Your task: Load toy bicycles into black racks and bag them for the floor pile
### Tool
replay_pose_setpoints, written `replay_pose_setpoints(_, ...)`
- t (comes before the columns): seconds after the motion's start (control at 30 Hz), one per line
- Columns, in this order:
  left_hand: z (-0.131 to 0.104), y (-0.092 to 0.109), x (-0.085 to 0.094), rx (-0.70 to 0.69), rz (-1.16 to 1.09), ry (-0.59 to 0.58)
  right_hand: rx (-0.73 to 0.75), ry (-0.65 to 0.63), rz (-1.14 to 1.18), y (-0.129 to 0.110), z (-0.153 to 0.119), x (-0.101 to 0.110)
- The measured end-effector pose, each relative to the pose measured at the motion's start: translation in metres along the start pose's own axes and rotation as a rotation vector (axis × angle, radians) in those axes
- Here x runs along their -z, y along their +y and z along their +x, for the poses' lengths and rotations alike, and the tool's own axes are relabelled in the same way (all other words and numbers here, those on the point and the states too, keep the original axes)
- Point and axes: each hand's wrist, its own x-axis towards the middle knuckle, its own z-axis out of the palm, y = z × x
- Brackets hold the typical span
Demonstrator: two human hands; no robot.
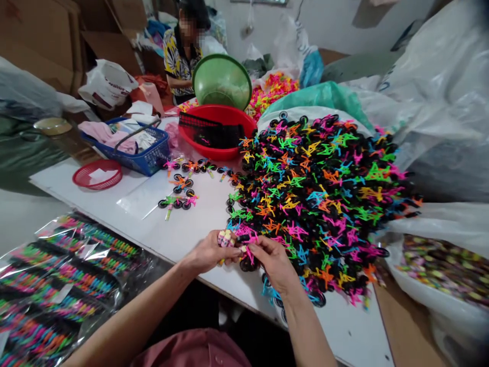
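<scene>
Near the front edge of the white table (206, 204), both my hands meet around a pink toy bicycle (249, 251) with black wheels. My left hand (212, 252) is closed on several small pink and cream pieces (226, 238), whose exact kind I cannot make out, and its thumb reaches to the bicycle. With thumb and fingers, my right hand (275, 261) pinches the bicycle's frame. Just beyond and to the right rises a big heap of toy bicycles (305, 188) in bright colours. A few more toy bicycles (178, 201) lie in a loose arc on the table's left part.
Behind stand a red basin (217, 153), a blue basket (153, 155) with cloths and a small red basket (97, 176). Packed plastic bags (64, 275) lie at lower left. An open sack (412, 295) of small pieces stands right. A person (183, 56) works beside a green basin (221, 81).
</scene>
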Motion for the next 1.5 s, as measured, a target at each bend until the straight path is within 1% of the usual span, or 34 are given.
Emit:
replay_pose_setpoints(0.03,-0.001,-0.001,0.0,-0.009,0.065,0.042,0.034,0.04,-0.056,0.002,0.0,-0.004)
replay_pose_setpoints(0.13,-0.003,-0.004,0.002,-0.039,0.239,0.231,0.122,0.192,-0.293,0.006,0.003,-0.018)
replay_pose_setpoints(0.17,-0.003,-0.006,0.006,-0.051,0.264,0.283,0.137,0.201,-0.343,0.006,0.008,-0.023)
replay_pose_setpoints(0.2,-0.004,-0.007,0.012,-0.061,0.268,0.318,0.147,0.178,-0.363,0.006,0.014,-0.028)
replay_pose_setpoints(0.3,-0.007,-0.009,0.041,-0.08,0.192,0.39,0.197,0.007,-0.348,-0.004,0.045,-0.039)
replay_pose_setpoints(0.37,-0.011,-0.008,0.063,-0.086,0.098,0.503,0.241,-0.069,-0.404,-0.016,0.073,-0.043)
replay_pose_setpoints(0.43,-0.015,-0.009,0.08,-0.073,0.043,0.629,0.264,-0.074,-0.594,-0.029,0.101,-0.046)
replay_pose_setpoints(0.47,-0.017,-0.01,0.085,-0.061,0.04,0.667,0.261,-0.058,-0.759,-0.033,0.113,-0.047)
replay_pose_setpoints(0.53,-0.019,-0.014,0.088,-0.034,0.071,0.686,0.236,0.012,-1.132,-0.033,0.133,-0.048)
replay_pose_setpoints(0.6,-0.017,-0.018,0.084,-0.017,0.106,0.651,0.224,0.087,-1.401,-0.027,0.149,-0.048)
replay_pose_setpoints(0.63,-0.016,-0.018,0.081,-0.014,0.12,0.625,0.228,0.107,-1.464,-0.022,0.155,-0.048)
replay_pose_setpoints(0.7,-0.011,-0.017,0.075,-0.027,0.125,0.551,0.245,0.106,-1.505,-0.018,0.166,-0.045)
replay_pose_setpoints(0.73,-0.008,-0.014,0.073,-0.043,0.102,0.52,0.257,0.09,-1.525,-0.018,0.17,-0.042)
replay_pose_setpoints(0.8,-0.001,-0.008,0.07,-0.072,0.002,0.506,0.287,0.039,-1.56,-0.025,0.173,-0.034)
replay_pose_setpoints(0.87,0.007,-0.003,0.069,-0.08,-0.101,0.532,0.344,0.016,-1.568,-0.036,0.167,-0.026)
replay_pose_setpoints(0.9,0.011,-0.001,0.068,-0.086,-0.117,0.539,0.376,0.039,-1.547,-0.04,0.161,-0.024)
replay_pose_setpoints(0.97,0.019,-0.001,0.066,-0.113,-0.067,0.509,0.382,0.118,-1.469,-0.042,0.144,-0.024)
replay_pose_setpoints(1.0,0.021,-0.001,0.065,-0.129,-0.019,0.478,0.345,0.137,-1.428,-0.04,0.134,-0.027)
replay_pose_setpoints(1.03,0.022,-0.003,0.064,-0.144,0.024,0.448,0.291,0.125,-1.396,-0.036,0.125,-0.032)
replay_pose_setpoints(1.07,0.022,-0.004,0.064,-0.154,0.05,0.426,0.23,0.083,-1.379,-0.031,0.118,-0.039)
replay_pose_setpoints(1.13,0.02,-0.005,0.065,-0.175,0.045,0.438,0.157,-0.019,-1.372,-0.021,0.108,-0.057)
replay_pose_setpoints(1.2,0.017,-0.004,0.069,-0.221,-0.008,0.493,0.153,-0.044,-1.359,-0.015,0.105,-0.075)
replay_pose_setpoints(1.27,0.014,-0.001,0.073,-0.284,-0.057,0.543,0.173,-0.022,-1.299,-0.016,0.104,-0.088)
replay_pose_setpoints(1.3,0.013,0.001,0.075,-0.313,-0.074,0.565,0.195,-0.035,-1.23,-0.017,0.103,-0.091)
replay_pose_setpoints(1.37,0.011,0.006,0.077,-0.342,-0.09,0.597,0.248,-0.13,-1.01,-0.018,0.099,-0.091)
replay_pose_setpoints(1.43,0.009,0.01,0.077,-0.324,-0.084,0.598,0.27,-0.255,-0.747,-0.015,0.094,-0.082)
replay_pose_setpoints(1.47,0.008,0.011,0.077,-0.307,-0.08,0.584,0.253,-0.293,-0.624,-0.012,0.091,-0.076)
replay_pose_setpoints(1.5,0.007,0.012,0.076,-0.29,-0.072,0.568,0.214,-0.306,-0.523,-0.009,0.089,-0.07)
